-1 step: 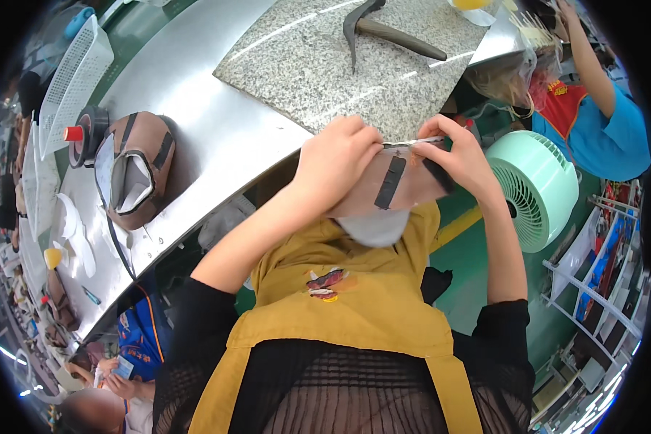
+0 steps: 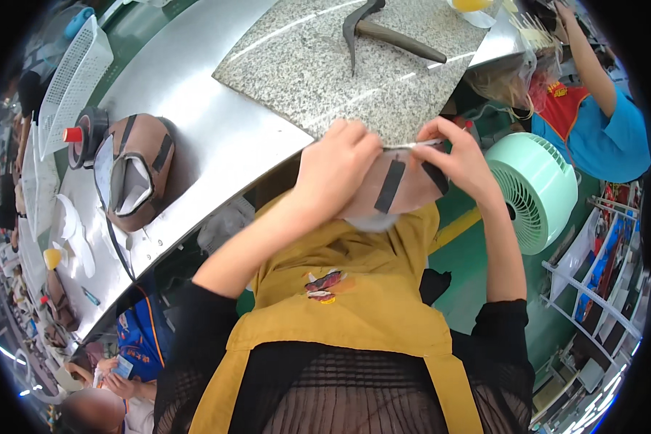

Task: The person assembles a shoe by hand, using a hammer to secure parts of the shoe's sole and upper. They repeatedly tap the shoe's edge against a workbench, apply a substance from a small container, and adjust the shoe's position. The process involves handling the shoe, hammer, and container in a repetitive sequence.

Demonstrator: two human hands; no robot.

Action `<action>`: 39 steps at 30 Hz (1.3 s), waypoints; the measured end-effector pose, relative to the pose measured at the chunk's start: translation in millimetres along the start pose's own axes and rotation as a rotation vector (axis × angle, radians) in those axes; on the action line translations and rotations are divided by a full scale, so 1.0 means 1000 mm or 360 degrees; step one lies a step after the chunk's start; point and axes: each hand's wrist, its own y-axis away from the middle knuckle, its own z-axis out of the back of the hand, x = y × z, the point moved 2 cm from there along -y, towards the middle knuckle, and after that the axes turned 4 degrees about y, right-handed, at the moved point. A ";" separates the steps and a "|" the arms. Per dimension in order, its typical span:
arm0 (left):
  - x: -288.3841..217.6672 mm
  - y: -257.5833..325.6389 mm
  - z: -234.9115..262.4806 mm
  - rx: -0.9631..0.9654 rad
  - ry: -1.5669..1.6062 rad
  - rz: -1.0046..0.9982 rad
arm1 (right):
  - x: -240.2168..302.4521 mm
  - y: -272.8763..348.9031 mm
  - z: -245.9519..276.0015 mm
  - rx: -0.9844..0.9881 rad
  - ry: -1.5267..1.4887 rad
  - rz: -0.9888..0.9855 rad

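Observation:
Both hands work on a brown shoe upper (image 2: pixel 411 190) with black strips, held over my lap just off the bench edge. My left hand (image 2: pixel 337 168) is closed on the left part of its top edge. My right hand (image 2: pixel 458 158) pinches that same edge at the right between thumb and finger. A thin pale strip runs along the edge between the hands. Below the upper hangs a blurred grey-white flap (image 2: pixel 373 221). Another brown shoe upper (image 2: pixel 146 186) with black strips and a pale lining lies on the metal bench to the left.
A hammer (image 2: pixel 398 38) with a wooden handle lies on a speckled stone slab (image 2: pixel 304 72). The metal bench (image 2: pixel 217 137) carries a black tape roll (image 2: pixel 87 137) and a white perforated basket (image 2: pixel 76 72). A mint-green fan (image 2: pixel 539 192) stands at my right. Other people work at right and lower left.
The shoe upper has tilted and turned slightly in my hands, so less of the grey-white flap shows. My left hand has shifted a little; my right keeps its pinch.

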 end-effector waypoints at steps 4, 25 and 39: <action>-0.004 0.007 -0.004 -0.0099 -0.0094 -0.0089 | 0.002 0.004 -0.001 -0.0273 0.0326 0.0311; 0.019 -0.007 0.004 0.0177 0.0008 -0.0772 | 0.039 -0.026 0.034 -0.0104 -0.0225 -0.0107; 0.019 -0.008 0.001 0.0139 -0.0089 -0.0869 | 0.049 0.045 0.016 0.0157 0.0158 -0.0014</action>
